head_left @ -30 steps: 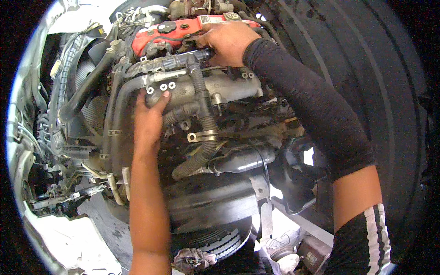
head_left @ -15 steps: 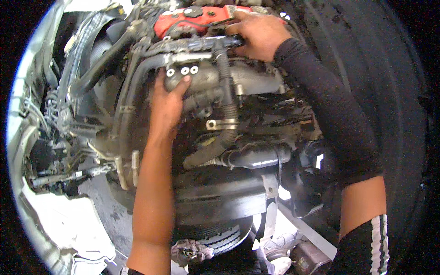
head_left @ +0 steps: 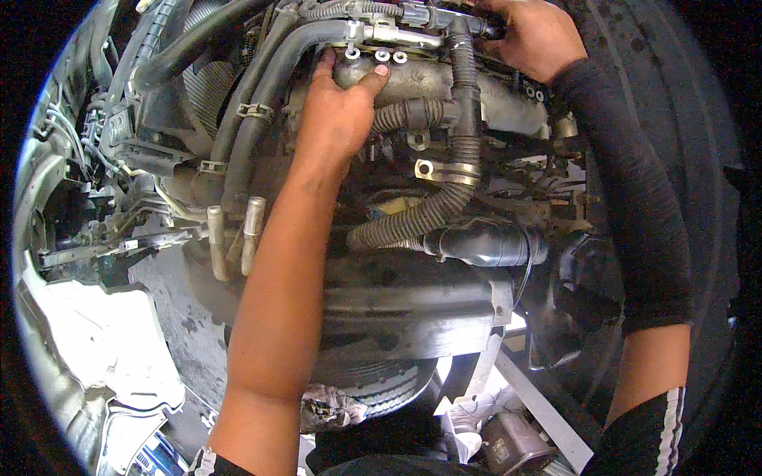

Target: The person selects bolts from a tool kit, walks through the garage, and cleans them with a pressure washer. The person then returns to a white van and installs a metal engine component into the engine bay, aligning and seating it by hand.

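Observation:
My left hand [head_left: 337,103] grips the cast metal manifold [head_left: 421,79], with thumb and a finger spread beside small white washer-like rings [head_left: 382,56]. At the top, my right hand [head_left: 540,40] is curled by the dark end of a metal pipe fitting [head_left: 429,17]; its fingertips are hidden, so what they hold is unclear. A ribbed hose [head_left: 464,119] runs down between my hands to a metal bracket [head_left: 448,170], then bends left. Two black hoses [head_left: 266,95] pass left of my left hand.
The white body panel [head_left: 95,333] and wiring line the left; a large dark panel [head_left: 690,119] curves along the right. Below are a black cylindrical housing [head_left: 484,246], a metal shield [head_left: 405,317], a tyre [head_left: 397,393] and a metal box [head_left: 516,444] past a frame rail.
The engine and both hands have shifted up and right in the picture as the view moved; the red engine cover has left the frame. Both hands keep their places on the engine.

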`<state>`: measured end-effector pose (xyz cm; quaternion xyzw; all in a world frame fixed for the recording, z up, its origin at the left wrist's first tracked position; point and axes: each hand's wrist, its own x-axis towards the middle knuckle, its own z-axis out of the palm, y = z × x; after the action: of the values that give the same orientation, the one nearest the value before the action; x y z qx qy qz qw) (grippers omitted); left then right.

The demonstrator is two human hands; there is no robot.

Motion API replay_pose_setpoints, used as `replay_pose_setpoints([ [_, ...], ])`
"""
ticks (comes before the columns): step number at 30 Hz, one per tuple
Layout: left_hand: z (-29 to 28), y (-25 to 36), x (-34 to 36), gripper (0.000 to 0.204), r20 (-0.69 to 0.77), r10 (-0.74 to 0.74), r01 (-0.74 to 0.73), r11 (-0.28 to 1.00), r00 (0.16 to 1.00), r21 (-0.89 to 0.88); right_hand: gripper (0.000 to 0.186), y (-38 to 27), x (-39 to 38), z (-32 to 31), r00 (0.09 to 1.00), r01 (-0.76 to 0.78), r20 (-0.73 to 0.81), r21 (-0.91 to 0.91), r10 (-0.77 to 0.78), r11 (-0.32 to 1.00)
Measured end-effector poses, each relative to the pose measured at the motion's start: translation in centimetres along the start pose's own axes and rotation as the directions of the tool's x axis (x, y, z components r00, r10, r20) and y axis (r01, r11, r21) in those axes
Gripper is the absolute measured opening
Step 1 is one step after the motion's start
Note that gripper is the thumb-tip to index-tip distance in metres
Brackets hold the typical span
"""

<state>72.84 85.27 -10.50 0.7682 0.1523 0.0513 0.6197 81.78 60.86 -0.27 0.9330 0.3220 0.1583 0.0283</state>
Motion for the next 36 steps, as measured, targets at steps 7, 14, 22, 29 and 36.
replay_pose_setpoints([
  [7, 0.0, -0.1, 0.2, 0.092, -0.019, -0.042, 0.042, 0.999, 0.999, -0.016, 0.056, -0.7, -0.5, 0.4, 0.989, -0.140, -0.040, 0.049, 0.142, 0.989],
  [14, -0.2, -0.4, 0.6, 0.077, 0.005, -0.042, 0.042, 0.997, 0.999, -0.058, 0.047, -1.6, -5.3, -1.1, 0.946, -0.290, -0.082, 0.218, 0.314, 0.932],
  [22, -0.9, -0.5, 0.1, 0.083, 0.023, -0.130, 0.130, 0.991, 0.991, -0.026, 0.068, 1.5, -12.0, 3.5, 0.668, -0.610, 0.635, 0.167, 0.388, 0.775],
  [29, -0.3, -1.5, 0.2, 0.081, -0.073, -0.129, 0.141, 0.973, 0.989, 0.181, 0.072, 3.9, -11.7, 6.1, 0.614, -0.505, 0.731, 0.075, 0.297, 0.860],
  [36, -0.7, -1.5, 0.4, 0.111, 0.040, -0.057, 0.047, 0.977, 0.998, 0.207, 0.041, 4.0, -11.3, 6.4, 0.579, -0.315, 0.781, -0.053, 0.236, 0.948],
])
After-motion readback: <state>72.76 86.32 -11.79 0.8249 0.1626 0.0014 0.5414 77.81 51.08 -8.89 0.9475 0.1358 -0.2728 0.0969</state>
